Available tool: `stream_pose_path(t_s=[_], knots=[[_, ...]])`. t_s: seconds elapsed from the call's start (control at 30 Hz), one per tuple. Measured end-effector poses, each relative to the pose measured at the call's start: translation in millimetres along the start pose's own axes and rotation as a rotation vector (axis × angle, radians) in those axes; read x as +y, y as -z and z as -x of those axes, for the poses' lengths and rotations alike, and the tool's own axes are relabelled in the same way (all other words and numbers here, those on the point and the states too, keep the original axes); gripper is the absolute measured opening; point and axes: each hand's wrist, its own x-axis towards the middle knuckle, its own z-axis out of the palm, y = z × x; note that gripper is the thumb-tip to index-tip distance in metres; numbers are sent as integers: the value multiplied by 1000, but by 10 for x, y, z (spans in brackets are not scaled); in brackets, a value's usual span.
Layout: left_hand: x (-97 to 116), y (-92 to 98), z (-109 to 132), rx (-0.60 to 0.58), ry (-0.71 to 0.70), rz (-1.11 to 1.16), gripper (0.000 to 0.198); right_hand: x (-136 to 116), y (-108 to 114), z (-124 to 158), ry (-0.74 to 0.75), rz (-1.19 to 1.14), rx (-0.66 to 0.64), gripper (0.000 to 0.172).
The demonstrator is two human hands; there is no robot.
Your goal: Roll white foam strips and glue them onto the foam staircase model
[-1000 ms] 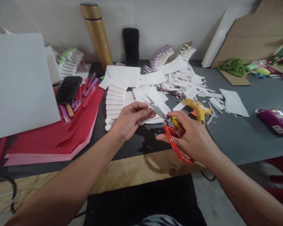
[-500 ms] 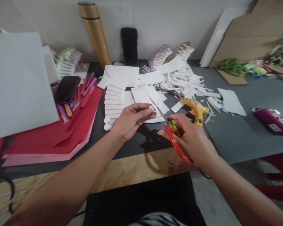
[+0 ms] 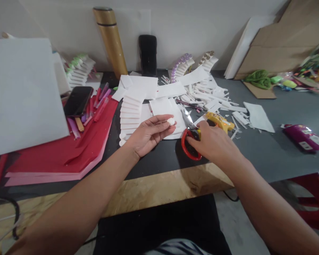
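Observation:
My left hand (image 3: 151, 132) pinches a small round white piece (image 3: 171, 121), perhaps rolled paper, between thumb and fingertips above the white sheets. My right hand (image 3: 215, 140) is closed at the handles of the red-and-yellow scissors (image 3: 190, 126), its thumb over the red loop. The blades point away, low over the paper, apart from the white piece. Some right fingers are hidden behind the hand. Just beyond them lies a yellow glue gun (image 3: 222, 122), partly covered by the hand. A fan of white folded strips (image 3: 130, 112) lies left of my left hand.
White paper scraps (image 3: 210, 94) pile behind the glue gun. Red paper (image 3: 53, 152), markers and a phone (image 3: 78, 101) lie at left, beside a white board (image 3: 23, 95). A gold flask (image 3: 111, 42) stands at the wall. A purple device (image 3: 305, 137) sits at right.
The scissors have moved away from the white piece, down and turned beside the glue gun, with my right hand moving along. My left hand still holds the piece in nearly the same place.

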Motion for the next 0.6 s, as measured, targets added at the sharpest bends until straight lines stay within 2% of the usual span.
stream_pose_path(t_s=[0.1,0.17,0.33,0.4,0.5,0.6], knots=[[3,18,-10,7,12,-8,26,23,46,60,93,25,41,34],[12,37,-16,13,17,-27,24,90,97,104,74,63,75,35],[37,68,-22,-18,33,-26,19,446,129,153,-283,112,162,31],[42,60,-19,-35,45,-14,18,595,78,141,-382,122,131,36],[45,45,-8,-59,59,-7,19,730,-36,91,-392,68,38,56],[47,50,3,-96,63,1,21,789,-134,15,-388,7,0,52]])
